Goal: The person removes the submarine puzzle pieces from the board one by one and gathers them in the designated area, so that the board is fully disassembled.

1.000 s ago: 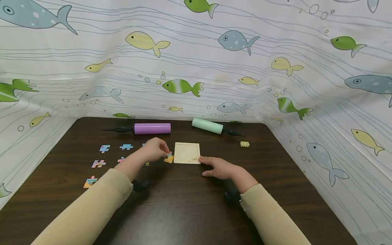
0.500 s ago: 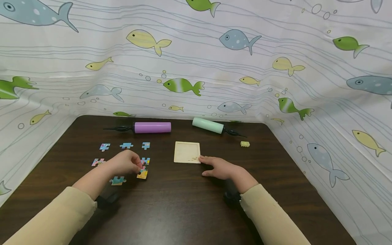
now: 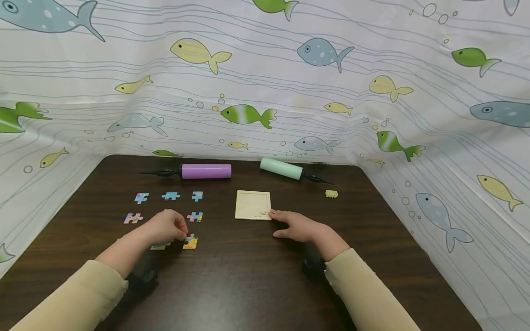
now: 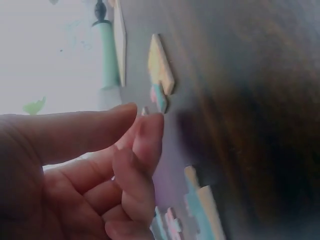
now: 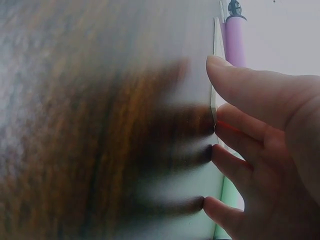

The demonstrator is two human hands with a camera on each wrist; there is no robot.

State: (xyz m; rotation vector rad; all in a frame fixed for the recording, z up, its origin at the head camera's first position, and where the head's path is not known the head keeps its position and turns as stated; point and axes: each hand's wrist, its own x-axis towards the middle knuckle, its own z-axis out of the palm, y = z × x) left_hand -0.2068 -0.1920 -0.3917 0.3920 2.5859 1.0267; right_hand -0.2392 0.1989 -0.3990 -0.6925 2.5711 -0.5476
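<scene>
My left hand (image 3: 165, 227) is low over the table beside a yellow jigsaw piece (image 3: 190, 242) that lies flat. In the left wrist view, this piece (image 4: 159, 67) sits just beyond the fingertips, and thumb and index finger are apart with nothing between them. A teal piece (image 3: 159, 246) shows partly under the hand. Several other pieces, among them a pink one (image 3: 133, 218) and a blue one (image 3: 170, 196), lie in spaced rows; the hand and forearm hide some. My right hand (image 3: 299, 226) rests on the table, fingers extended, fingertips at the right edge of a square wooden puzzle board (image 3: 253, 205).
Along the back of the dark wooden table (image 3: 248, 285) lie a purple hand pump (image 3: 206, 171) and a mint-green one (image 3: 281, 168). A small yellow block (image 3: 331, 194) is at the right. A fish-print curtain (image 3: 265, 82) borders the table behind and at the sides.
My left hand has carried the yellow piece from beside the board leftward and toward me, put it below the other pieces and let it go. My right hand stays at the board.
</scene>
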